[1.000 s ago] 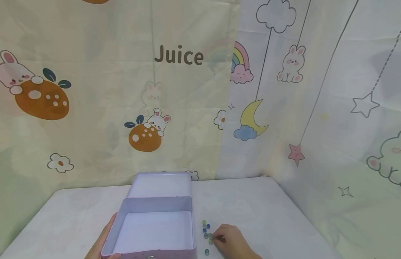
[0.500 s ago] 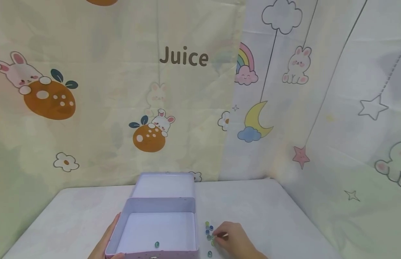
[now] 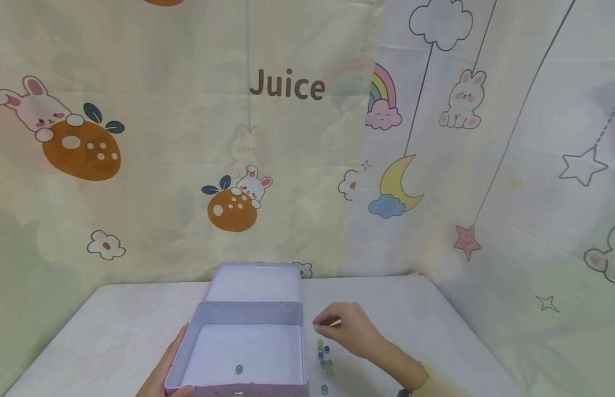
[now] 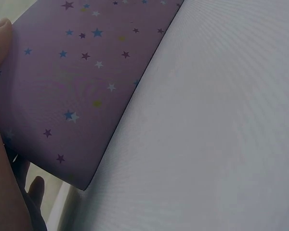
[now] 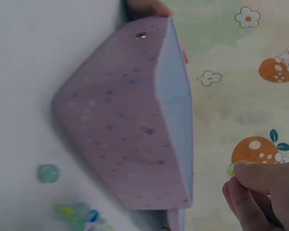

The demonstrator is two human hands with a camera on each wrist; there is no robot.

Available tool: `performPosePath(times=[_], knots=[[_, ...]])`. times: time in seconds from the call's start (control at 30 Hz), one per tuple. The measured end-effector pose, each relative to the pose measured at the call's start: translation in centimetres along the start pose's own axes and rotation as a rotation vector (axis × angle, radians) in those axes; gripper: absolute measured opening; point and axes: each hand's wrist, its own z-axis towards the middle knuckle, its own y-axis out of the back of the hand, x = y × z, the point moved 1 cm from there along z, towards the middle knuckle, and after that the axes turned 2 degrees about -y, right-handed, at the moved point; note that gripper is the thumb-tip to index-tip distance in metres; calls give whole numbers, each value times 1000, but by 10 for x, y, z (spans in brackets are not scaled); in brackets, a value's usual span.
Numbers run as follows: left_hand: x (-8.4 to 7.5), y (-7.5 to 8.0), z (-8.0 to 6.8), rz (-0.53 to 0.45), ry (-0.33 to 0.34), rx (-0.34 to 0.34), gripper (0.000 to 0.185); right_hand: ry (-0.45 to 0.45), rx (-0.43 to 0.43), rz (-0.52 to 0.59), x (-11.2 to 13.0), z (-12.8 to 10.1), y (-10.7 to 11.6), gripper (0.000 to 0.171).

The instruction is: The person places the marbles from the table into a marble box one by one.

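An open lilac tin box (image 3: pixel 301 353) with star-printed walls (image 4: pixel 77 82) stands on the white table, its lid (image 3: pixel 255 284) leaning back. One green marble (image 3: pixel 239 369) lies inside it. My left hand (image 3: pixel 170 369) grips the box's left wall, thumb (image 4: pixel 0 38) on the outside. My right hand (image 3: pixel 321 325) hovers just right of the box's far corner and pinches a small pale marble (image 3: pixel 315 327) between its fingertips (image 5: pixel 260 185). Below that hand, several loose marbles (image 3: pixel 324 355) lie on the table beside the box (image 5: pixel 130 130).
The white table (image 3: pixel 113 331) is hemmed in by cartoon-printed curtains (image 3: pixel 287 138) at the back and on the right. One marble (image 5: pixel 48 173) lies apart from the cluster (image 5: pixel 77 214). The table's left side (image 4: pixel 221 144) is bare cloth.
My right hand rose from the marble cluster with one marble pinched and moved up toward the box's far right corner. A green marble appeared inside the box. My left hand stayed.
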Motion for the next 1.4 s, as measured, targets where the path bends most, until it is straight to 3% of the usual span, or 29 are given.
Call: performPosePath(times=[0.23, 0.57, 0.97, 1.13, 1.4], knots=[[8, 1, 4, -31, -134, -3, 105, 28, 88, -35, 16, 43, -11, 9], [8, -5, 0, -32, -47, 12, 100, 46, 318, -131, 18, 90, -45, 8], [7, 0, -1, 21, -20, 10, 99, 77, 485, -150, 5, 106, -77, 5], [5, 3, -1, 58, -13, 11, 101, 76, 489, -189, 1, 112, -83, 6], [6, 1, -2, -65, -67, 19, 97, 62, 538, -250, 4, 119, -101, 4]])
